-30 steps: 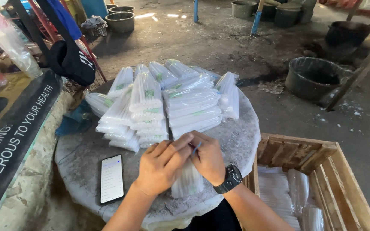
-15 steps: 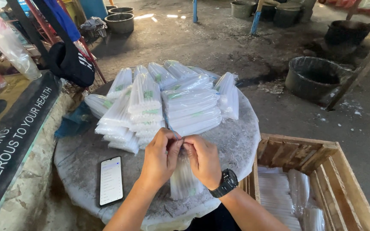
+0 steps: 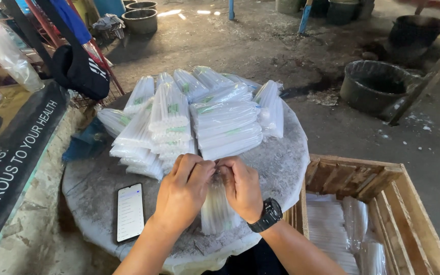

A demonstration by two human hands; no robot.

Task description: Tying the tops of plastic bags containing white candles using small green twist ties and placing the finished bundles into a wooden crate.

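Both hands, left [image 3: 187, 186] & right [image 3: 240, 186], are pinching the top end of a clear plastic pack of thin white sticks [image 3: 219, 209] lying on the round grey surface [image 3: 281, 158]. Prob light, slippery, bendy; best gripping near the ends.

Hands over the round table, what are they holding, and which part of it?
Both the left hand and the right hand pinch the far, top end of a clear plastic packet of white sticks; the rest of it lies on the round table.
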